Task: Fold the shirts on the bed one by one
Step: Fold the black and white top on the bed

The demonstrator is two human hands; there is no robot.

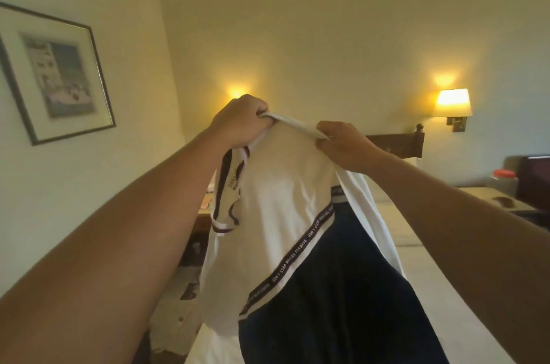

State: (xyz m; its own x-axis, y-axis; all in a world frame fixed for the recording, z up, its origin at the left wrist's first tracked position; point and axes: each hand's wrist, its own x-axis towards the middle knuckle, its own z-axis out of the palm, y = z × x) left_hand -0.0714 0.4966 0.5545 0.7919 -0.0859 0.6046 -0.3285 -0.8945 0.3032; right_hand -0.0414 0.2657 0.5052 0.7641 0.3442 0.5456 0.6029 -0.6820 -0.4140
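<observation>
A white and navy shirt [285, 203] with a diagonal lettered stripe hangs in the air in front of me, above the bed [464, 298]. My left hand [241, 121] grips its top edge at the left, fingers curled round the cloth. Just to the right, my right hand [342, 143] pinches the same white edge. A striped sleeve cuff dangles at the shirt's left side. The shirt's lower part drops out of view at the bottom. The shirt hides most of the bed beneath it.
The white-sheeted bed runs along the right, with a dark wooden headboard [398, 144] behind. Two lit wall lamps [452, 104] glow on the far wall. A framed picture [56, 74] hangs at left. A side table [494, 200] with a red-lidded jar stands at right. Clutter lies on the floor at left.
</observation>
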